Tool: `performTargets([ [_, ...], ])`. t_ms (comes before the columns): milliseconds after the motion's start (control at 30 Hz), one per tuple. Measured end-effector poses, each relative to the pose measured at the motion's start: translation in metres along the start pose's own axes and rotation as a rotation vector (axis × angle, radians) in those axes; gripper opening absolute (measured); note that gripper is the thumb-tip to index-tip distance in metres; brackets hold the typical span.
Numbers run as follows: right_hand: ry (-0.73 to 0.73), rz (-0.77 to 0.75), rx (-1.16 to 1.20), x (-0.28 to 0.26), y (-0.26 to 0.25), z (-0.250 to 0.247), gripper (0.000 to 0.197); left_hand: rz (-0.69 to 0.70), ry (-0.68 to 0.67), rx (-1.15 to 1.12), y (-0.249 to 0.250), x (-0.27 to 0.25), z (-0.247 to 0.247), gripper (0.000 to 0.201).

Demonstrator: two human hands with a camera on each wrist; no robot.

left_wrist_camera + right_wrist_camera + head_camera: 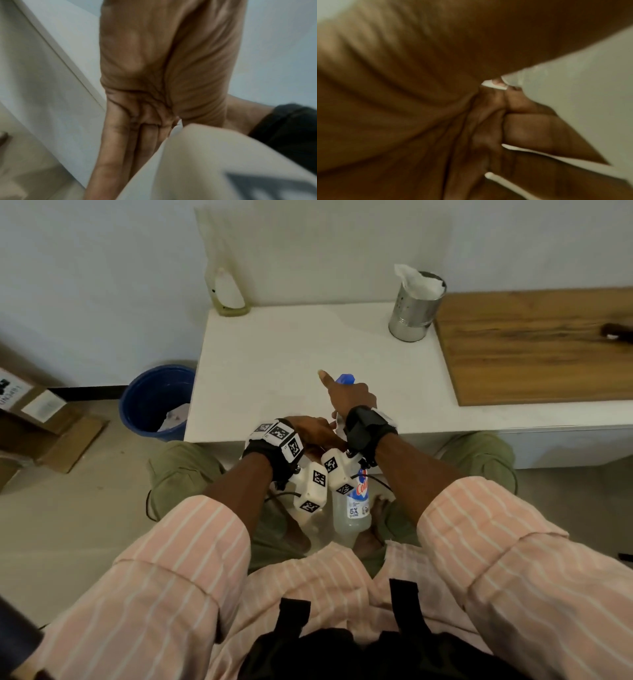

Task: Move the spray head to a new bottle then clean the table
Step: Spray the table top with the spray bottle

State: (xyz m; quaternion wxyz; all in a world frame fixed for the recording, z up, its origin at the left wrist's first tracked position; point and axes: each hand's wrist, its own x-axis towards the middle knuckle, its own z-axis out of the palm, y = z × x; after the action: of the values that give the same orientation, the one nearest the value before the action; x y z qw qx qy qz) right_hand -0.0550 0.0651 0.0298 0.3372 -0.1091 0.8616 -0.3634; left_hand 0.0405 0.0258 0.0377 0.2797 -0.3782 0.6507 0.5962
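In the head view a clear bottle (354, 511) with a blue and red label stands tilted between my knees, below the white table's (274, 354) near edge. On top of it sits the blue and white spray head (343, 379). My right hand (349, 400) grips the head, thumb stuck out to the left. The blurred right wrist view shows its fingers (522, 132) curled round a white part (590, 94). My left hand (310, 431) lies against the bottle's neck under the right wrist. Its fingers (120, 148) look straight and together, with the tips hidden.
At the table's back left corner stands a second, clear bottle (227, 292). A metal can (412, 309) stuffed with white paper is at the back, beside a wooden board (534, 344) on the right. Left of the table, on the floor, are a blue bin (156, 402) and cardboard boxes (41, 419).
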Motion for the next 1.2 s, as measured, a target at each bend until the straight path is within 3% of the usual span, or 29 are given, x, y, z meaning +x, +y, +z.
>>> performTargets([
  [67, 0.038, -0.009, 0.069, 0.002, -0.003, -0.012, 0.068, 0.02, 0.045, 0.03, 0.01, 0.004, 0.002, 0.034],
  [200, -0.02, -0.078, 0.229, 0.007, -0.02, -0.042, 0.078, 0.138, 0.133, 0.063, 0.039, 0.004, 0.002, 0.014],
  [300, 0.027, -0.16, 0.118, 0.012, -0.032, -0.07, 0.081, 0.268, 0.189, 0.068, 0.07, 0.0, 0.001, 0.012],
  [367, 0.1, -0.222, -0.055, 0.016, -0.032, -0.086, 0.068, 0.356, 0.222, 0.028, 0.093, -0.001, 0.002, 0.005],
  [433, 0.215, -0.258, -0.142, 0.018, -0.029, -0.102, 0.052, 0.407, 0.292, 0.015, 0.116, 0.004, 0.005, 0.015],
  [567, 0.368, -0.315, -0.084, 0.038, -0.03, -0.128, 0.033, 0.436, 0.473, 0.068, 0.154, 0.022, 0.018, 0.023],
  [633, 0.395, -0.357, -0.029, 0.051, -0.031, -0.141, 0.028, 0.462, 0.454, 0.026, 0.165, 0.032, 0.023, 0.02],
  [700, 0.39, -0.382, -0.006, 0.067, -0.031, -0.154, 0.027, 0.477, 0.345, -0.097, 0.172, 0.041, 0.026, 0.023],
  [733, 0.382, -0.395, -0.011, 0.074, -0.031, -0.16, 0.025, 0.478, 0.299, -0.126, 0.174, 0.044, 0.028, 0.034],
  [833, 0.357, -0.425, -0.059, 0.097, -0.031, -0.175, 0.016, 0.473, 0.285, -0.099, 0.183, 0.056, 0.033, 0.094],
  [900, 0.356, -0.439, -0.042, 0.107, -0.032, -0.184, 0.018, 0.473, 0.256, -0.121, 0.186, 0.066, 0.034, 0.109],
  [1067, 0.335, -0.467, -0.059, 0.123, -0.039, -0.203, 0.027, 0.463, 0.239, -0.107, 0.185, 0.076, 0.037, 0.083],
  [1200, 0.366, -0.418, -0.058, 0.126, -0.037, -0.207, 0.036, 0.43, 0.299, -0.053, 0.184, 0.085, 0.033, 0.088],
])
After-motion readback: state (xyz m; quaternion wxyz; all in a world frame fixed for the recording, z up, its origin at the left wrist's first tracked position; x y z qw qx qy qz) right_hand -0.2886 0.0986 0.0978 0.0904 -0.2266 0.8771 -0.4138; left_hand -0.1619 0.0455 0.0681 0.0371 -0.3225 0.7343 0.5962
